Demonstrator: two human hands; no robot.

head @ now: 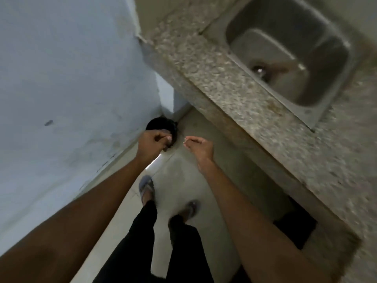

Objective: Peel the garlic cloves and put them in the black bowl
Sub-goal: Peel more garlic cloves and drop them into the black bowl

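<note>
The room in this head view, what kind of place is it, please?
Probably a small home kitchen. A steel sink is set into a speckled stone counter, a painted wall is on the other side, and the person stands on a bare floor between them.

Both forearms are bare, no sleeves showing. Black trousers cover the legs, and grey-blue slippers sit toward twelve o'clock of them.

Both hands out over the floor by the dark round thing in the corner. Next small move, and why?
Probably open the fingers so whatever they hold drops. Both the left hand and right hand are loosely curled above the dark round container on the floor; what they hold is too small to identify. No garlic or bowl shows clearly.
</note>
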